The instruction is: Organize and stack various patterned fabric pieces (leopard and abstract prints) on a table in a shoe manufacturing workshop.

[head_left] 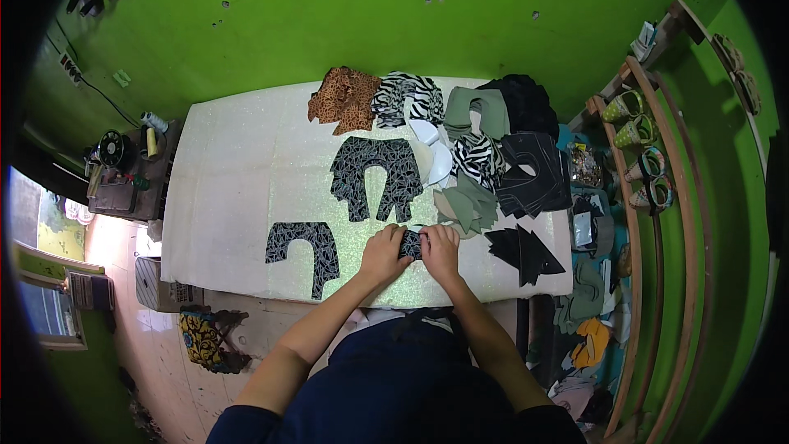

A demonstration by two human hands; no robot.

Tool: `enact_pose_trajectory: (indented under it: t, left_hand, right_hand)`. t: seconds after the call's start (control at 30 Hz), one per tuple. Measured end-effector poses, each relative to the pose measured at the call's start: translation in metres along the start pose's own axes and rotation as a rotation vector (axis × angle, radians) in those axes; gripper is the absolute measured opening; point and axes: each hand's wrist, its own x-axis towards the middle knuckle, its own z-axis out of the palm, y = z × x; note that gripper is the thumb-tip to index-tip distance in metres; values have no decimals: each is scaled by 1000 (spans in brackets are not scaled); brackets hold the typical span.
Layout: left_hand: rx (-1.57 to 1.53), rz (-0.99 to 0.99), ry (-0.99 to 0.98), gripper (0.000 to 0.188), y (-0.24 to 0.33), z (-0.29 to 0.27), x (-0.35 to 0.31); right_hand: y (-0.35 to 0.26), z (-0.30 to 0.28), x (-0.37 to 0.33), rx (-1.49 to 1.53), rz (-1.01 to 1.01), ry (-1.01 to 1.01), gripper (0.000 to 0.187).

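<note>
Close to the table's near edge, my left hand (383, 254) and my right hand (440, 252) are closed on a small black piece with white lines (410, 246), one at each side. A sliver of white shows at its top edge; my fingers hide the rest. To the left of my hands lies a flat curved cut piece (285, 235) in the same pattern. Just beyond them rests a stack of horseshoe-shaped pieces (353, 164), also in that pattern. Green cut pieces (467, 209) and a fan of black pointed pieces (524, 256) lie to the right.
Leopard-print (343, 97), zebra-print (408, 97) and black pieces (534, 173) are piled along the table's (226, 189) far and right sides. A wooden rack with sandals (637, 131) stands at right. A patterned stool (205, 337) is at lower left, below a small side table (131, 189).
</note>
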Motion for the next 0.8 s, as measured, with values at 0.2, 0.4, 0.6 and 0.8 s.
enact_pose_trajectory:
  t: [0.2,0.4,0.6,0.8]
  left_hand:
    - [-78,71,12,64,0,-7,2]
    - [-214,2,35,46,2,-6,-5]
    - [-363,-68,62,32,1,-3,-4]
    - [-429,-115,83,18,-3,-9,-12]
  right_hand:
    - [0,-12,-5,-35,-122,31,11]
    - [-3,-22,-7,27,-159,47,16]
    - [8,-19,-4,193,-74,-27,22]
    - [-3,-28,4,372,111,-155,32]
